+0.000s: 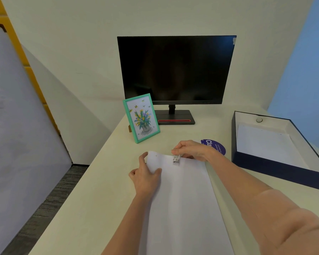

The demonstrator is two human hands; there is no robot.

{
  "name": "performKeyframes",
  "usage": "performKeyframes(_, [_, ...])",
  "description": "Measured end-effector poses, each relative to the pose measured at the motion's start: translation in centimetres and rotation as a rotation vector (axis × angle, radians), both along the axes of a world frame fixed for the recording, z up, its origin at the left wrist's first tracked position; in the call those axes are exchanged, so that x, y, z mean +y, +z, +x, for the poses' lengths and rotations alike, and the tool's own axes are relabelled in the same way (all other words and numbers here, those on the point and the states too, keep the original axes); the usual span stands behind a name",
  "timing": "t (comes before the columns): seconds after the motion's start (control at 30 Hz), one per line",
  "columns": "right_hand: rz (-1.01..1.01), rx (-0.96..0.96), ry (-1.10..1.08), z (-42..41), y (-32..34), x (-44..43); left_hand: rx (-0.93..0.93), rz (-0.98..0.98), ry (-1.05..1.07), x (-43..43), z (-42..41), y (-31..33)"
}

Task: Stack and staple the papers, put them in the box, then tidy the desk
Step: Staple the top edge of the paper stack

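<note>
A stack of white papers (pixel 182 196) lies lengthwise on the cream desk (pixel 92 199) in front of me. My left hand (pixel 146 176) grips the stack's far left corner, thumb on top. My right hand (pixel 191 150) pinches a small silver clip (pixel 176 159) that sits over the stack's far edge. To the right stands an open dark blue box (pixel 276 166) with a white lining; white sheets (pixel 265 144) lie inside it.
A black monitor (pixel 176 70) stands at the back of the desk. A teal picture frame (pixel 141 118) with a flower picture leans in front of it. A purple round sticker (pixel 215 145) lies behind my right hand. The desk's left edge drops to grey carpet (pixel 50 196).
</note>
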State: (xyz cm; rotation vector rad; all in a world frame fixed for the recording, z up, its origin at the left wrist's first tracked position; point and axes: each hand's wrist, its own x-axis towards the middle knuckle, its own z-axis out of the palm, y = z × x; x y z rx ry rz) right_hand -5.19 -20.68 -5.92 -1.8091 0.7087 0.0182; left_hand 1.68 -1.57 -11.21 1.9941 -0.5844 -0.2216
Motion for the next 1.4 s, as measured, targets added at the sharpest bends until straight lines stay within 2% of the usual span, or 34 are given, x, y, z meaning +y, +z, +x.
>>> performKeyframes(0.23, [0.070, 0.079, 0.039, -0.4, 0.8, 0.1, -0.008, 0.000, 0.012, -0.1, 0.1, -0.1])
performKeyframes(0.4, [0.022, 0.045, -0.023, -0.1, 0.5, 0.3, -0.006, -0.024, 0.022, -0.2, 0.1, -0.2])
performKeyframes(0.57, [0.041, 0.075, 0.031, -0.3, 0.8, 0.3, -0.034, -0.005, 0.029, -0.4, 0.3, -0.6])
performKeyframes(1.07, [-0.064, 0.057, 0.001, 0.1, 0.3, 0.4, -0.069, 0.013, 0.034, -0.6, 0.6, -0.9])
performKeyframes(1.23, [-0.017, 0.070, 0.054, -0.6, 0.6, 0.0, -0.090, 0.022, 0.037, -0.5, 0.4, -0.7])
performKeyframes(1.4, [-0.057, 0.059, 0.013, -1.7, 0.1, -0.8, -0.073, 0.015, 0.036, -0.3, 0.2, -0.4])
